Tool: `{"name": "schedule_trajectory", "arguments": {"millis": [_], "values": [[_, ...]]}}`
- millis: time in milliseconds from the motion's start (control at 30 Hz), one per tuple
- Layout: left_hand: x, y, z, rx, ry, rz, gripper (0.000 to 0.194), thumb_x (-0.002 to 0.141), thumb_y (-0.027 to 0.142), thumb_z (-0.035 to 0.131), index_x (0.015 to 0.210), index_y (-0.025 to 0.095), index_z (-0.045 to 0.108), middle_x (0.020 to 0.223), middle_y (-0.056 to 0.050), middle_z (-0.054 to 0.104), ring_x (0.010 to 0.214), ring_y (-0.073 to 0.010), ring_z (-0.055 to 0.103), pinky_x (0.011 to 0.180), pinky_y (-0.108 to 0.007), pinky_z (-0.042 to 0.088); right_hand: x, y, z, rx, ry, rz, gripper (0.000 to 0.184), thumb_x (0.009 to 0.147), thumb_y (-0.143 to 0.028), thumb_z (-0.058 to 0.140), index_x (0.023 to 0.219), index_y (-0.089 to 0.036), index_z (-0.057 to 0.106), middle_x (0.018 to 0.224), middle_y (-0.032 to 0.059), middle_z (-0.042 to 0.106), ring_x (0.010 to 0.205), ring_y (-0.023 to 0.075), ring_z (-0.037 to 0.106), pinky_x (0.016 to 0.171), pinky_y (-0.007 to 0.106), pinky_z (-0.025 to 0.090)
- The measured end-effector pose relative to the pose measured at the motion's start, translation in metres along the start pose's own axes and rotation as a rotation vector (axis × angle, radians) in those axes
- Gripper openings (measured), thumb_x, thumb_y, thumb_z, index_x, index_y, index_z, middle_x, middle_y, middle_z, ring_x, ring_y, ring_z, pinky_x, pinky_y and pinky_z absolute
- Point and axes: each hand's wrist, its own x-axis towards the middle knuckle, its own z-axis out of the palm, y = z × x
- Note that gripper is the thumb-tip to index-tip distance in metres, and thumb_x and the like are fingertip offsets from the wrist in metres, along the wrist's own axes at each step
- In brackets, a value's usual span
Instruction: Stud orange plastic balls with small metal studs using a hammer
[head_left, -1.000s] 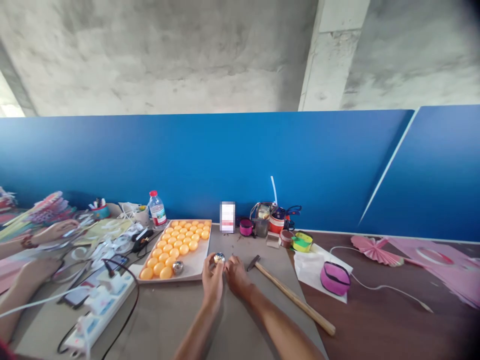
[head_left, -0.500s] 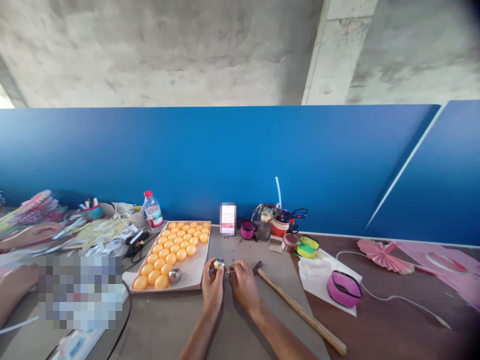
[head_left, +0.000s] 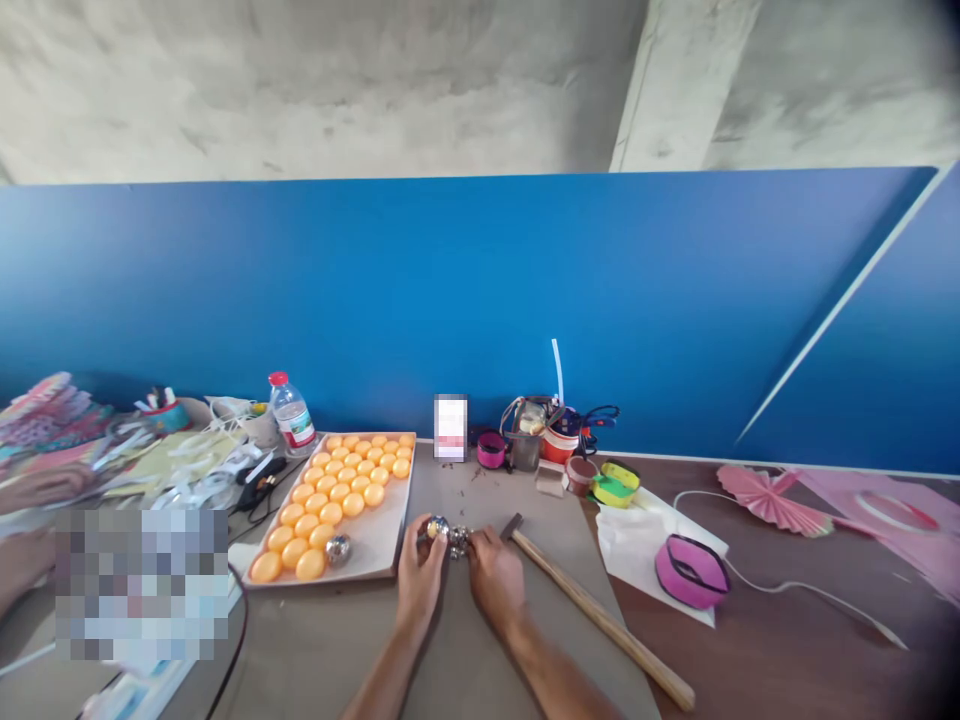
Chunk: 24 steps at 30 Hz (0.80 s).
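In the head view, my left hand [head_left: 420, 580] is closed around a shiny silver ball [head_left: 438, 526] with some orange showing on it. A cluster of small silver pieces [head_left: 458, 542] lies on the table between my hands. My right hand [head_left: 496, 578] has its fingers drawn together at the right edge of these pieces; what the fingertips hold is hidden. To the left, a shallow tray [head_left: 379, 550] carries rows of orange balls [head_left: 328, 513] and one silver-covered ball [head_left: 338, 549]. Just right of my right hand lies a hammer [head_left: 600, 615] with a wooden handle.
A bottle [head_left: 292, 412] and a phone-like screen [head_left: 451, 428] stand near the blue partition [head_left: 480, 290]. Cups, tape and cables sit right of the screen. A pink zip case [head_left: 691, 572] rests on white paper at right. Another person's hand [head_left: 49, 487] is far left, beside paper scraps.
My right hand has shifted slightly right, uncovering the silver pieces. My left hand still grips the ball. The whole view has tilted a little.
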Motion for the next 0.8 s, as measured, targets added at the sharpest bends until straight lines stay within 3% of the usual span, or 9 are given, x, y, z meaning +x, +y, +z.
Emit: {"name": "schedule_trajectory", "arguments": {"millis": [167, 433, 633, 800], "values": [[0.002, 0.000, 0.001, -0.001, -0.020, 0.000, 0.039, 0.070, 0.041, 0.061, 0.101, 0.018, 0.055, 0.095, -0.006, 0.061, 0.088, -0.0189, 0.059, 0.081, -0.033, 0.047, 0.001, 0.002, -0.009, 0.179, 0.096, -0.010, 0.021, 0.086, -0.015, 0.037, 0.076, -0.019, 0.055, 0.075, 0.0030, 0.058, 0.068, 0.0132, 0.055, 0.062, 0.022, 0.035], [0.003, -0.003, 0.003, -0.034, -0.063, -0.004, 0.039, 0.069, 0.039, 0.062, 0.102, 0.018, 0.056, 0.095, -0.006, 0.061, 0.087, -0.0184, 0.059, 0.080, -0.032, 0.047, 0.004, 0.003, -0.004, 0.424, 0.149, -0.030, 0.015, 0.080, -0.013, 0.040, 0.077, -0.018, 0.053, 0.073, 0.0041, 0.057, 0.069, 0.0151, 0.054, 0.064, 0.024, 0.040], [0.002, -0.002, 0.002, 0.030, -0.085, 0.026, 0.039, 0.069, 0.038, 0.063, 0.102, 0.019, 0.059, 0.096, -0.006, 0.060, 0.085, -0.0182, 0.058, 0.078, -0.031, 0.047, 0.009, 0.004, -0.003, 0.724, 0.152, 0.083, 0.020, 0.084, -0.023, 0.041, 0.090, -0.018, 0.059, 0.087, 0.0073, 0.065, 0.079, 0.0166, 0.059, 0.072, 0.026, 0.045], [-0.001, 0.001, 0.002, -0.011, -0.122, 0.001, 0.048, 0.071, 0.035, 0.061, 0.115, 0.020, 0.049, 0.104, -0.007, 0.058, 0.090, -0.0171, 0.057, 0.080, -0.030, 0.046, 0.012, 0.004, -0.006, 0.961, 0.140, 0.233, 0.018, 0.079, -0.032, 0.051, 0.077, -0.017, 0.062, 0.071, 0.0034, 0.063, 0.067, 0.0148, 0.055, 0.062, 0.024, 0.044]]}}
